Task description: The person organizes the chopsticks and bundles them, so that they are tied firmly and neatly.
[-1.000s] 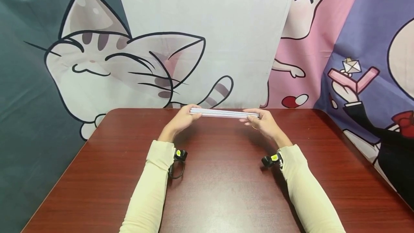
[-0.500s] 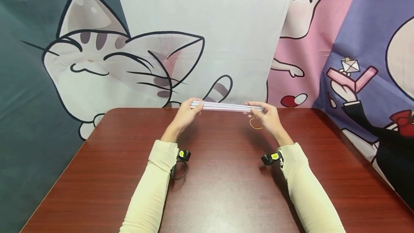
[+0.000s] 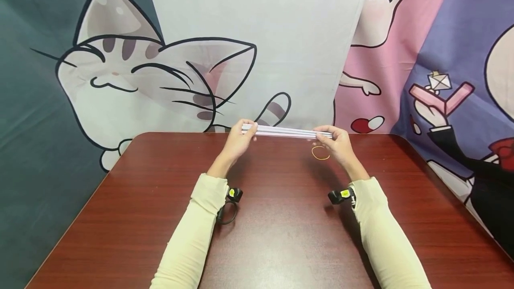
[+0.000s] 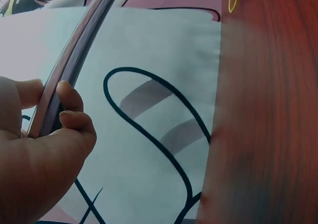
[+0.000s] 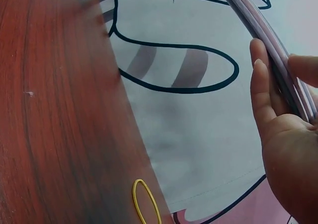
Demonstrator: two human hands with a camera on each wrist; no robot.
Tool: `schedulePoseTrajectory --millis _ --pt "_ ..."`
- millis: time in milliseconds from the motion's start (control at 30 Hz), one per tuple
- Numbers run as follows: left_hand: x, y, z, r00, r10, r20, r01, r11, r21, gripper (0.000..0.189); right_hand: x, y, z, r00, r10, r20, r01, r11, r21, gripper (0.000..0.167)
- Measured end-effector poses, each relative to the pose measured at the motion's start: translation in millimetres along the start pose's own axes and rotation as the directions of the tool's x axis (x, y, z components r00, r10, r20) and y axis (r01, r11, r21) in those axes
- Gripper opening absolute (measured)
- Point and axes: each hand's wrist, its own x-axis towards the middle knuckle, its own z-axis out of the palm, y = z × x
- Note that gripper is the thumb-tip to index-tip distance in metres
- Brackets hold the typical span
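A bundle of long, thin, pale sticks [image 3: 286, 132] spans the gap between both hands, held up level with the table's far edge. My left hand [image 3: 237, 141] pinches its left end, thumb toward me; the left wrist view shows thumb and fingers curled around the sticks [image 4: 74, 50]. At the other end my right hand [image 3: 338, 144] grips the bundle, and in the right wrist view its fingers [image 5: 261, 85] lie along one side with the thumb on the other. A yellow rubber band [image 3: 321, 146] lies on the table just below the right hand.
The reddish-brown wooden table [image 3: 273, 217] stretches from the arms to a hanging cloth backdrop [image 3: 297, 48] with cartoon prints. Small black cameras sit at the left wrist [image 3: 234, 194] and the right wrist [image 3: 339, 196], with a dark cable loop [image 3: 228, 214] at the left one.
Both hands have raised the bundle a little and shifted slightly right. The rubber band, earlier partly covered by the right hand, now shows as a whole loop.
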Motion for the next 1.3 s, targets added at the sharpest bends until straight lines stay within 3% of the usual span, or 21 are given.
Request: schedulePoseTrajectory --millis 267,567,633,733,833,900,1000,1133,1300 --pt "1.1 1.0 9.5 0.995 -0.052 -0.086 0.044 0.994 -0.096 0.026 2.3 -1.8 3.2 0.995 -0.058 -0.084 0.042 0.982 -0.185 0.034" --pt "0.2 2.2 9.9 0.99 -0.085 -0.113 0.065 0.983 -0.171 0.02 -1.8 -17.9 13.3 0.991 -0.043 -0.126 0.0 0.947 -0.322 0.027" --pt "0.2 0.5 9.6 0.99 -0.08 -0.12 0.063 0.989 -0.135 0.021 -3.4 -22.7 15.7 0.993 -0.027 -0.117 -0.011 0.95 -0.313 0.027" --pt "0.6 -3.1 7.1 0.994 -0.045 -0.104 0.048 0.998 0.028 0.026 -2.5 -13.8 8.1 0.994 0.001 -0.107 -0.03 0.963 -0.269 0.028" --pt "1.6 -6.7 1.0 0.999 0.016 -0.052 -0.003 0.972 0.236 0.033 -0.8 -2.7 -0.4 0.995 0.012 -0.094 -0.033 0.973 -0.226 0.03" --pt "2.0 -7.9 -3.4 0.999 0.052 -0.015 -0.045 0.949 0.311 0.036 0.2 0.4 -2.5 0.995 0.019 -0.095 -0.039 0.976 -0.215 0.03" --pt "2.0 -9.0 -6.1 0.996 0.088 -0.014 -0.078 0.943 0.324 0.035 1.5 -0.1 -1.2 0.995 0.024 -0.097 -0.043 0.98 -0.193 0.029" --pt "-0.1 -9.2 -0.3 0.988 0.102 -0.112 -0.071 0.966 0.247 0.029 1.6 -1.1 2.8 0.996 0.018 -0.092 -0.03 0.991 -0.13 0.029" --pt "-1.5 -15.0 13.1 0.948 0.168 -0.27 -0.094 0.959 0.266 0.028 -0.2 -1.0 7.1 0.997 0.008 -0.078 -0.018 0.991 -0.135 0.026"
